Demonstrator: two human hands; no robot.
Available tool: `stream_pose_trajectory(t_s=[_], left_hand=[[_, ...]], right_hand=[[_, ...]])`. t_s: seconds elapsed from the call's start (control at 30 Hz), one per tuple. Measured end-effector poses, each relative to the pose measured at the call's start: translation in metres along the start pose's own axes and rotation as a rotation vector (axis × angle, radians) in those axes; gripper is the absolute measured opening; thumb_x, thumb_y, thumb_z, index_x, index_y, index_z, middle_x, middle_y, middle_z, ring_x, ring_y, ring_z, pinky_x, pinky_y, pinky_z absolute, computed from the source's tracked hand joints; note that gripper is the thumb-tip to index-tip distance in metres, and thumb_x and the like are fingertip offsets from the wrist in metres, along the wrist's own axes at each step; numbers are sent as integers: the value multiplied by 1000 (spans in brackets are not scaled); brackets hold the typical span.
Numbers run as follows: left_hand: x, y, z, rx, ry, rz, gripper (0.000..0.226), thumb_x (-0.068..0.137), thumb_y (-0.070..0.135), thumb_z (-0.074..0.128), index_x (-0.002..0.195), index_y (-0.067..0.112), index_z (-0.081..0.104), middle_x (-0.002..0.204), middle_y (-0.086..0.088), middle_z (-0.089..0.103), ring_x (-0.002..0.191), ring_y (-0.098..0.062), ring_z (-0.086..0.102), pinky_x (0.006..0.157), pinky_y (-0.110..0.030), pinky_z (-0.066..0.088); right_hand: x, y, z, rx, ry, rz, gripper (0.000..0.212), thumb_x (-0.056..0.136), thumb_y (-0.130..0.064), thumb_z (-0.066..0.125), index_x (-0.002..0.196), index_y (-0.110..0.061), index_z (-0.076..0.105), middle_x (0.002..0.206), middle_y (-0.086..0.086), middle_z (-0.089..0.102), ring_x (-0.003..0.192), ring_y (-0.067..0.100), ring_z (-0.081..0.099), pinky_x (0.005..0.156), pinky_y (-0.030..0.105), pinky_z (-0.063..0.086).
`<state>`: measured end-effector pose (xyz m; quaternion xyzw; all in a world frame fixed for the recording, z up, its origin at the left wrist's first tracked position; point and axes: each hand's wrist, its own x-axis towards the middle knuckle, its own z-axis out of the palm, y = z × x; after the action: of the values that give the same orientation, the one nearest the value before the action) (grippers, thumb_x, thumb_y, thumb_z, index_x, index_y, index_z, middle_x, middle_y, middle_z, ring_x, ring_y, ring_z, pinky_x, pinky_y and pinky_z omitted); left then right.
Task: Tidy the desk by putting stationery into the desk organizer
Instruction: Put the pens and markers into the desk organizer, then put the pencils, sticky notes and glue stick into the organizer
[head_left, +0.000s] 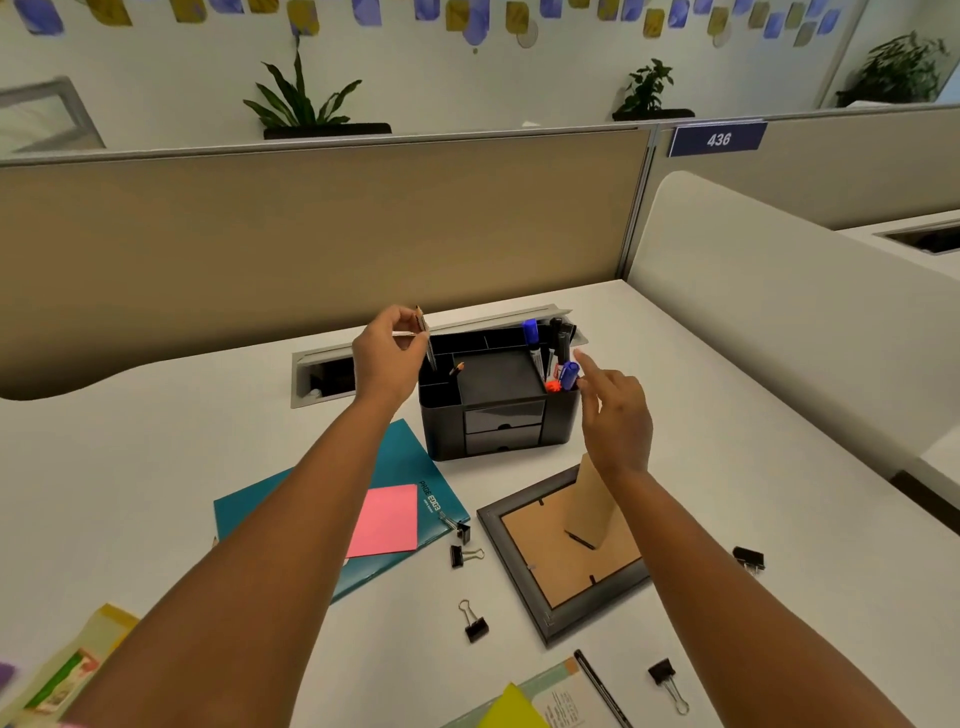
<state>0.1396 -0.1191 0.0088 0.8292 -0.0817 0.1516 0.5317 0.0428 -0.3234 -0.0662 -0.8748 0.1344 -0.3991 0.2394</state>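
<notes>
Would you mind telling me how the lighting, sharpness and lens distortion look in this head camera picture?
Head view: soft, even lighting with faint shadows under the desk organizer; wide-angle bending curves the partition top; the left hand and its pencil are slightly blurred; edges look softer than the centre.

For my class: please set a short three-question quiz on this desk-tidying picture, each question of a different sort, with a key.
1. True or false: the left hand pinches a pencil over the desk organizer.
2. Which lies on the teal folder? A) pink sticky note B) picture frame C) blue marker
3. Fill in: the right hand holds ____.

Key: 1 true; 2 A; 3 nothing.
</notes>
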Motion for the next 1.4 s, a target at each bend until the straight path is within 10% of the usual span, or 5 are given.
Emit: stream_pose_trajectory(t_s=[0.33, 0.77, 1.03, 1.23, 1.4], left_hand=[[-6, -26, 9, 174, -179, -100, 27, 87, 24, 63, 109, 10, 69, 111, -9, 70, 106, -23, 63, 88, -26, 46], [-96, -39, 3, 322, -167, 195, 20, 83, 16, 68, 102, 10, 69, 108, -9, 68, 103, -21, 59, 87, -33, 47], [-207, 1, 42, 481, -1132, 690, 34, 82, 37, 66, 112, 21, 65, 109, -1, 66, 104, -17, 54, 83, -24, 31], [-233, 9, 51, 487, -1258, 741, 36, 76, 38, 72, 107, 21, 67, 106, -2, 66, 99, -20, 57, 64, -22, 28], [-233, 10, 53, 523, -1255, 761, 19, 83, 21, 66, 100, 15, 71, 103, -6, 68, 95, -23, 61, 65, -22, 32]], right_hand=[[-33, -7, -7, 161, 38, -45, 28, 89, -14, 49, 115, -10, 60, 93, 11, 67, 80, 11, 54, 67, 6, 38], [-46, 50, -90, 125, -459, 424, 7, 79, -12, 68, 85, -14, 72, 80, 2, 69, 71, 11, 61, 74, 21, 49], [-74, 74, -108, -95, -300, 489, 16, 83, -6, 61, 93, -14, 71, 101, 10, 69, 92, 23, 61, 79, 28, 45], [-82, 94, -139, -188, -429, 739, 31, 78, -20, 69, 109, -18, 65, 112, 12, 64, 103, 30, 59, 87, 32, 43], [-87, 87, -142, -60, -585, 821, 25, 71, -5, 73, 95, -7, 68, 73, 12, 68, 56, 15, 61, 61, 25, 50]])
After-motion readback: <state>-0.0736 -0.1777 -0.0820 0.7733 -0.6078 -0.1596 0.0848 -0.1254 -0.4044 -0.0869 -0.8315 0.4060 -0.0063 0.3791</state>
